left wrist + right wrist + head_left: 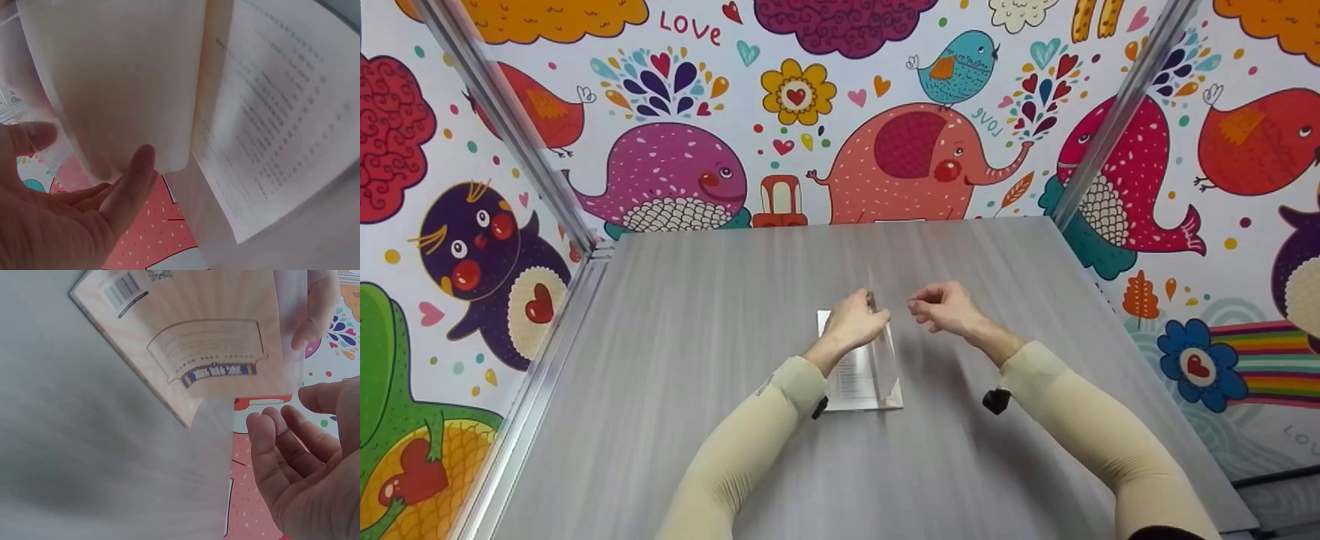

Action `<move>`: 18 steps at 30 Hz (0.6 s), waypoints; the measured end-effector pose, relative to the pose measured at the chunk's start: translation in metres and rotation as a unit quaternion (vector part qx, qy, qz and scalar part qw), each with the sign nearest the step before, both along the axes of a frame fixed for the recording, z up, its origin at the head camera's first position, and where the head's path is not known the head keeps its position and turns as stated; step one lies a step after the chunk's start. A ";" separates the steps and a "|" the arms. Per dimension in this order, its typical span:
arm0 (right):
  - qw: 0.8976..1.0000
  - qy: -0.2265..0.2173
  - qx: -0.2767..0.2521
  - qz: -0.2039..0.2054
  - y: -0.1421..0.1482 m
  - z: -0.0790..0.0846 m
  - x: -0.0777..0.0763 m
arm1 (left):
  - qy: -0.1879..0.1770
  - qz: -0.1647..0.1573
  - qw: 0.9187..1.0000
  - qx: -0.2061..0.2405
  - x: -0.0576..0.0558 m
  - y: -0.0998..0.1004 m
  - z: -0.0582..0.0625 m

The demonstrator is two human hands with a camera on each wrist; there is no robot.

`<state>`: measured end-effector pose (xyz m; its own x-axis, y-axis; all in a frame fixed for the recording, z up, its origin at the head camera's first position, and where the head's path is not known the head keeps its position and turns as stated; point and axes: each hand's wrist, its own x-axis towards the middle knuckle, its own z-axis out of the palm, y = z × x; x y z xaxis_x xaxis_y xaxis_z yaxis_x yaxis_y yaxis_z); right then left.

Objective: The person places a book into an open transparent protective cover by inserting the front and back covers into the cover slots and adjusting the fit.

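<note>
A thin book point(855, 379) lies on the table, with a printed page point(281, 107) facing up on its left side. Its back cover point(225, 343) stands raised, showing a barcode point(122, 289) on the outside and a plain pale inner face point(124, 79). Clear plastic film point(292, 320) extends past the cover's free edge. My left hand point(855, 321) holds the raised cover by that edge, fingers against the inner face. Just to the right, my right hand point(949, 307) hovers with loosely bent fingers, thumb and fingertips apart and nothing between them, close to the cover's far corner.
The grey wood-grain table point(697, 315) extends around the book. Cartoon-printed panels point(795, 165) rise at the back and both sides, with metal posts point(1099, 150) at the corners. A small black device point(997, 401) hangs at the right wrist.
</note>
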<state>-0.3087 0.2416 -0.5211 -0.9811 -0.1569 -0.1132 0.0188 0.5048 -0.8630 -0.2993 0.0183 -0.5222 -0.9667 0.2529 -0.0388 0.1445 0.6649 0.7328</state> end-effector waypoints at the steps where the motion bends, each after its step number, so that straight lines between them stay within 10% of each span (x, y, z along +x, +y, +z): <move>1: 1.000 0.001 0.007 0.000 0.001 -0.001 0.000 | 0.001 0.000 1.000 -0.004 0.000 -0.003 -0.001; 18: 0.998 0.003 0.065 0.003 0.011 -0.019 -0.001 | -0.063 0.036 0.997 0.020 -0.009 -0.043 -0.021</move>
